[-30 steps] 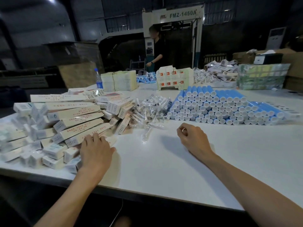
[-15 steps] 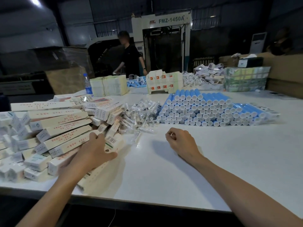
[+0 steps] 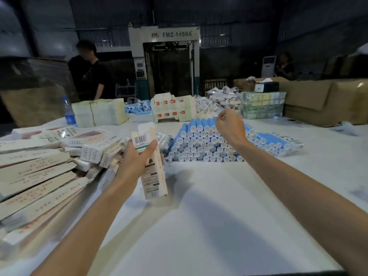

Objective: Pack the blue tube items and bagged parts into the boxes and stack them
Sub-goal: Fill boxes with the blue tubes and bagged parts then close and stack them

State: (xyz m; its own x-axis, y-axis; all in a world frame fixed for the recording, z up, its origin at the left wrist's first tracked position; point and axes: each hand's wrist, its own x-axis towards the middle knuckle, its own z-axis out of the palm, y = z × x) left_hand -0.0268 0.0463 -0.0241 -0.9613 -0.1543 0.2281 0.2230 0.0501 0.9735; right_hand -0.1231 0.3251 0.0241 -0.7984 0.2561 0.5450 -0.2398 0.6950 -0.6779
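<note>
The left hand (image 3: 137,158) holds 1 long cream cardboard box (image 3: 154,182) up off the big white table (image 3: 199,226). The fingers curl round the back of the box and the thumb presses on the front, just under the barcode. The box stands almost straight up, and the flap at its top is open.

The right hand (image 3: 229,128) is up in the air over the pile of blue tubes with white caps (image 3: 199,144). Its fingers are curled in. I cannot tell if they pinch something small.

The tubes lie on their sides in neat rows in the middle of the table. Small clear bags of parts (image 3: 165,140) lie between the tubes and the held box. A big heap of the same long cream boxes (image 3: 35,176) lies on the left side of the table. A person in a black shirt (image 3: 89,76) stands far behind the table.
</note>
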